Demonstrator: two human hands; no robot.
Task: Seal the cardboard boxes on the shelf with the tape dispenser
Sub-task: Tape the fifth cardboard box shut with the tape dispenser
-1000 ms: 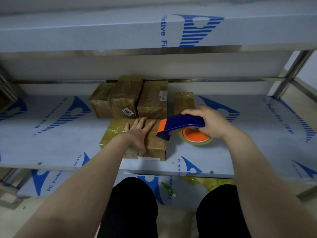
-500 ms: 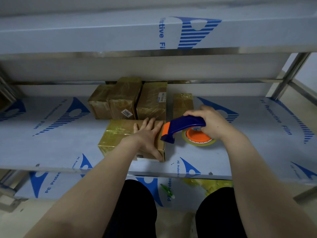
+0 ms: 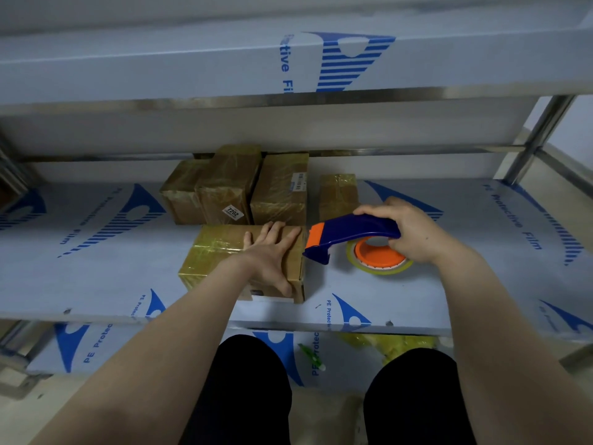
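Front cardboard box [image 3: 221,252] — set near the shelf [image 3: 417,303] front edge, pressed flat by the left hand [image 3: 272,258], fingers spread. Tape dispenser [image 3: 349,239] — gripped by the right hand [image 3: 414,232], nose at the box's right edge; four taped boxes [image 3: 237,184] stacked behind

Dim, bluish light, soft shadows under the top shelf [image 3: 288,130], curved edges, slightly blurry corners.

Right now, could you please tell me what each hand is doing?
Left hand: open, fingers flat, pressing on the front cardboard box.
Right hand: gripping the tape dispenser by its handle.
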